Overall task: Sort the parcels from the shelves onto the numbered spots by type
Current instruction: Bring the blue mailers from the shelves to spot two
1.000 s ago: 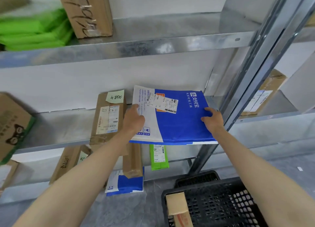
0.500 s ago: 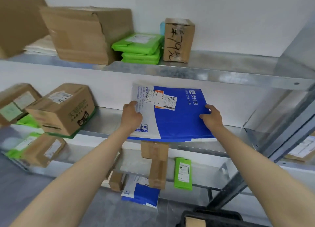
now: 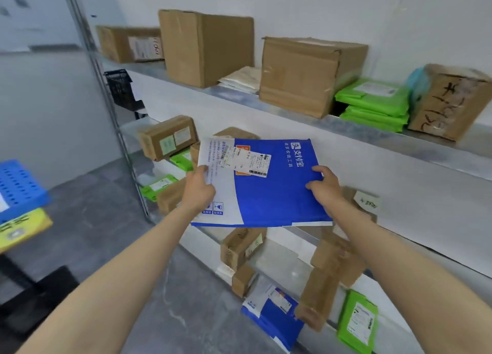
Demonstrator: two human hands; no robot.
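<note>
Shelving (image 3: 450,151) of grey metal runs along the wall ahead of us in three tiers, all loaded with parcels. On the top tier stand a tall cardboard box (image 3: 205,47) and a wide cardboard box (image 3: 306,74), and at the far right a box with black handwriting (image 3: 447,100). A blue crate (image 3: 18,186) sits at the far left, well apart from the shelves. In front of the middle tier, clear of every shelf, we hold the blue-and-white mailer (image 3: 271,194) in the air with its printed face toward us. A stack of green mailers (image 3: 372,103) lies between the wide box and the handwritten one. On the bottom tier a second blue mailer (image 3: 271,316) lies near a green mailer (image 3: 358,321), with brown boxes between them. Our left hand (image 3: 199,191) grips the held mailer's white left edge, and our right hand (image 3: 326,188) grips its blue right edge, fingers curled onto the face. A white shipping label (image 3: 251,162) with a barcode is stuck near its top.
</note>
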